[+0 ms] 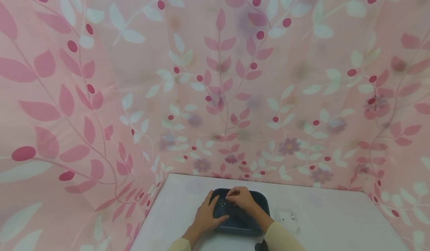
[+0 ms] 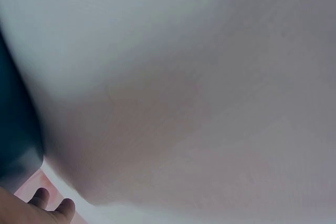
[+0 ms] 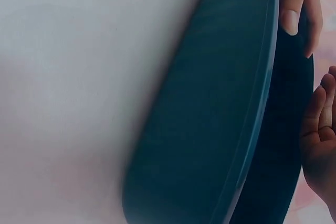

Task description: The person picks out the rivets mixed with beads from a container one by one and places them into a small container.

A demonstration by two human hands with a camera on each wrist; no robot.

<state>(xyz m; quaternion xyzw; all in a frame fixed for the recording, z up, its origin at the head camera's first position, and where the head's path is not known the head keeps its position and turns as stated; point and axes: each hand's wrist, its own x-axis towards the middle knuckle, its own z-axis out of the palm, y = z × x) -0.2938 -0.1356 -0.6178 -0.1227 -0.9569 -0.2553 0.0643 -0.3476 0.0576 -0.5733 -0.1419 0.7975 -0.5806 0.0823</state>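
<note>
A dark blue tray lies on the white table, with several small shiny pieces at its left inside. They are too small to make out by kind. My left hand rests at the tray's left side, fingers spread and thumb reaching over the inside. Above the tray, close to the pieces, my right hand has its thumb and fingertips drawn together; whether anything is between them is hidden. In the right wrist view the tray's wall fills the middle, with parts of both hands at the right edge.
To the tray's right stands a clear container with a few small metallic pieces in it. A black object lies partly beside the right sleeve at the front. Pink leaf-patterned curtains border the white table at the back and sides.
</note>
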